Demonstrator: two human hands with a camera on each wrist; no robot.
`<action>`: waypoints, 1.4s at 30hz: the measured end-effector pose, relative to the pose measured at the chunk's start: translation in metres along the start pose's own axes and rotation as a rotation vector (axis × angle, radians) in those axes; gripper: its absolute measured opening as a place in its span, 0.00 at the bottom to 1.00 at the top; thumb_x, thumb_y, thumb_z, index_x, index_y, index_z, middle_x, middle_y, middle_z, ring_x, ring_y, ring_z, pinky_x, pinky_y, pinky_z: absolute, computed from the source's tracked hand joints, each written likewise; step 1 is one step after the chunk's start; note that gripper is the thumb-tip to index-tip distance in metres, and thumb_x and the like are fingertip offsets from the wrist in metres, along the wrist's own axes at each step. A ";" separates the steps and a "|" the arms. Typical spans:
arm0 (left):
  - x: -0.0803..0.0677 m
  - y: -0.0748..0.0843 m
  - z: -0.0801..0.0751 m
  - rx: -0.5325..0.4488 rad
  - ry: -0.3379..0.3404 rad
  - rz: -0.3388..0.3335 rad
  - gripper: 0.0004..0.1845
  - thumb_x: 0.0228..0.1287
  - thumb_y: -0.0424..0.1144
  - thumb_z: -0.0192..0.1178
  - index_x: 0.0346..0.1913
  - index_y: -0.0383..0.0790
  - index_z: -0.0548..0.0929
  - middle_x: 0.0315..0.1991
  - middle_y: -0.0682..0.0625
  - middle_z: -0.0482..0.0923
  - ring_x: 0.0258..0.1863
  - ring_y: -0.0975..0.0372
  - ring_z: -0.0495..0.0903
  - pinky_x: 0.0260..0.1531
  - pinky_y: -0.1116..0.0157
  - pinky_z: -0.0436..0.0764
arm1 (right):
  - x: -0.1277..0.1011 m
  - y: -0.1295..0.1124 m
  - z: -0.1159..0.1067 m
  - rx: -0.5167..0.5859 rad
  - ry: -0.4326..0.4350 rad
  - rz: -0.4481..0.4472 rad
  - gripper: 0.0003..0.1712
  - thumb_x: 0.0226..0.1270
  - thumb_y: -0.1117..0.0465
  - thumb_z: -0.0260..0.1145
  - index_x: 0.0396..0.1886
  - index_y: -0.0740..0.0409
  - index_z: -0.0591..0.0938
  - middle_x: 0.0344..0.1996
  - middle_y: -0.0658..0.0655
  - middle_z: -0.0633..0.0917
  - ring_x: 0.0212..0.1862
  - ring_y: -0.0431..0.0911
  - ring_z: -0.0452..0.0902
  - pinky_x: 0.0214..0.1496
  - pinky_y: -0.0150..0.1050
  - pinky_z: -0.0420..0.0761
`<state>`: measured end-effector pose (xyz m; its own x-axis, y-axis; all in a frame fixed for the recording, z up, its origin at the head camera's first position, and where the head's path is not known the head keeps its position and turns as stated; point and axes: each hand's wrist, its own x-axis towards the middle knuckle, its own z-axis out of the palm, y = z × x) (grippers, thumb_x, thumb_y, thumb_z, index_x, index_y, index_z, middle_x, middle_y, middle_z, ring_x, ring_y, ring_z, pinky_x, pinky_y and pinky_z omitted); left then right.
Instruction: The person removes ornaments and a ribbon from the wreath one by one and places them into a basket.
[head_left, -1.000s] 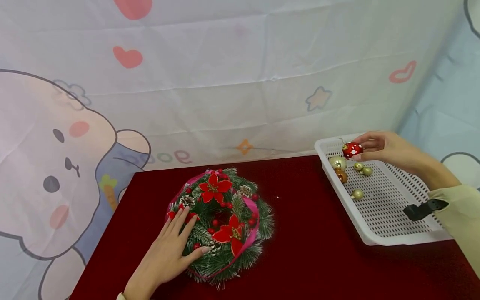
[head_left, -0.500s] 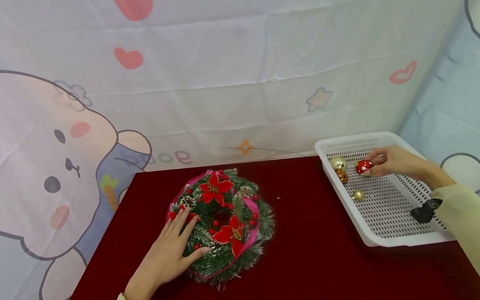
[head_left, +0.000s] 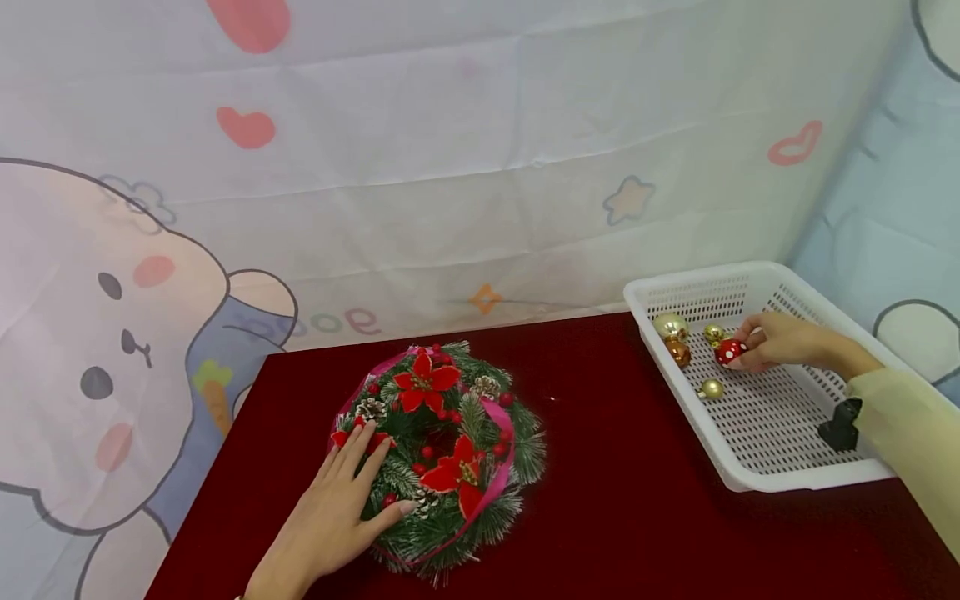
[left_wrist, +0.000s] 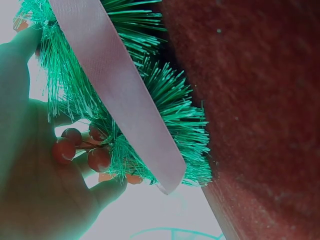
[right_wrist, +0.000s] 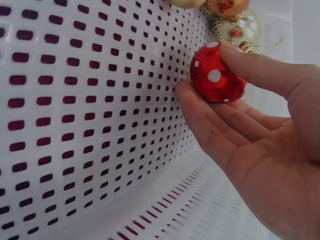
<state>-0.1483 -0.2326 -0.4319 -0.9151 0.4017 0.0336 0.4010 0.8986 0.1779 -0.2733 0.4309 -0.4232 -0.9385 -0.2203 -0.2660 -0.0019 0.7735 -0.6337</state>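
Note:
A green wreath with red flowers, berries, pine cones and a pink ribbon lies on the red tablecloth. My left hand rests flat on its left side with straight fingers. At the right stands a white perforated basket. My right hand is down inside it and pinches a red ball with white dots between thumb and fingers, low over the basket floor.
Gold and copper balls lie in the basket's far corner, one small gold ball apart from them. A cartoon-printed cloth hangs behind the table. The table's left edge is close to the wreath.
My right hand has gone down into the basket with the red dotted ball, from above the far rim to near the floor. The left hand stayed on the wreath.

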 end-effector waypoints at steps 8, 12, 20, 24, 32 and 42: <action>-0.001 -0.001 0.001 0.010 0.020 0.005 0.51 0.69 0.74 0.55 0.80 0.39 0.68 0.85 0.36 0.50 0.84 0.40 0.54 0.80 0.34 0.58 | 0.002 0.000 -0.001 -0.110 0.056 -0.015 0.29 0.63 0.56 0.79 0.51 0.72 0.76 0.43 0.65 0.85 0.42 0.47 0.79 0.39 0.36 0.82; -0.001 0.000 0.001 0.019 0.024 0.013 0.50 0.69 0.75 0.55 0.80 0.39 0.68 0.85 0.36 0.51 0.84 0.40 0.54 0.80 0.35 0.59 | 0.001 0.001 -0.001 -0.116 0.043 -0.019 0.30 0.61 0.57 0.80 0.51 0.75 0.77 0.44 0.67 0.85 0.40 0.47 0.80 0.37 0.37 0.85; 0.000 -0.001 0.000 0.016 0.029 0.018 0.50 0.69 0.74 0.55 0.80 0.39 0.68 0.85 0.36 0.51 0.84 0.41 0.54 0.80 0.35 0.58 | 0.000 0.002 -0.002 -0.123 0.018 0.000 0.34 0.62 0.57 0.80 0.55 0.78 0.76 0.48 0.75 0.84 0.43 0.49 0.82 0.40 0.43 0.89; 0.000 -0.001 0.001 0.012 0.027 0.018 0.50 0.69 0.74 0.55 0.80 0.39 0.68 0.85 0.36 0.51 0.85 0.41 0.54 0.80 0.35 0.58 | -0.001 0.003 -0.002 -0.135 0.017 0.004 0.36 0.61 0.57 0.80 0.56 0.80 0.75 0.48 0.76 0.85 0.42 0.49 0.83 0.39 0.44 0.89; -0.002 0.000 0.001 0.008 0.023 0.015 0.50 0.69 0.74 0.55 0.80 0.39 0.68 0.85 0.36 0.51 0.84 0.40 0.54 0.80 0.35 0.58 | -0.006 -0.003 -0.006 -0.160 0.008 -0.006 0.39 0.62 0.58 0.79 0.59 0.84 0.72 0.49 0.79 0.84 0.43 0.52 0.85 0.40 0.47 0.90; 0.000 0.000 -0.001 0.036 0.026 0.010 0.50 0.69 0.75 0.55 0.80 0.40 0.68 0.85 0.36 0.52 0.84 0.39 0.55 0.79 0.34 0.60 | -0.022 -0.030 -0.014 -0.210 0.117 -0.070 0.44 0.63 0.53 0.80 0.63 0.81 0.72 0.54 0.80 0.83 0.52 0.69 0.84 0.49 0.59 0.89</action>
<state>-0.1488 -0.2327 -0.4310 -0.9117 0.4063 0.0610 0.4108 0.9006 0.1420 -0.2575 0.4207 -0.3883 -0.9672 -0.2165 -0.1329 -0.1285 0.8681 -0.4794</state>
